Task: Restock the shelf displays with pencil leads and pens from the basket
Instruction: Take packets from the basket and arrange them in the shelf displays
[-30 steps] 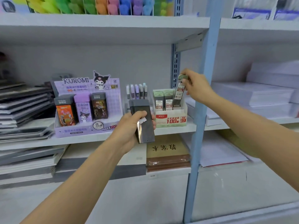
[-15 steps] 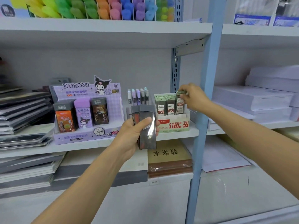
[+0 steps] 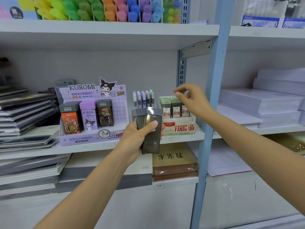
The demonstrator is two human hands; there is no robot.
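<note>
On the middle shelf (image 3: 41, 151), the purple Kuromi display (image 3: 92, 138) stands at the left with three lead boxes upright in it. Just to its right is a clear holder of pastel pens (image 3: 143, 100).

In front of that holder, the left hand (image 3: 137, 138) grips a small fan of dark lead cases (image 3: 151, 129), thumb across the front and fingers curled behind. At least two show; a third may be hidden. These cases look light, stiff and glossy, so they will probably slide against each other. Each one is best taken by its narrow long edges near the top cap, pinched between thumb and forefinger and drawn straight up out of the fan.

To the right sits the white and green display box (image 3: 179, 128), with green-capped lead cases (image 3: 175, 108) upright in tight rows. The right hand (image 3: 194, 101) hovers just above them, its fingers loosely bent and nothing between them. The leads inside are likely brittle, so a case should be lowered into a slot rather than dropped. The basket is not in view.
</note>
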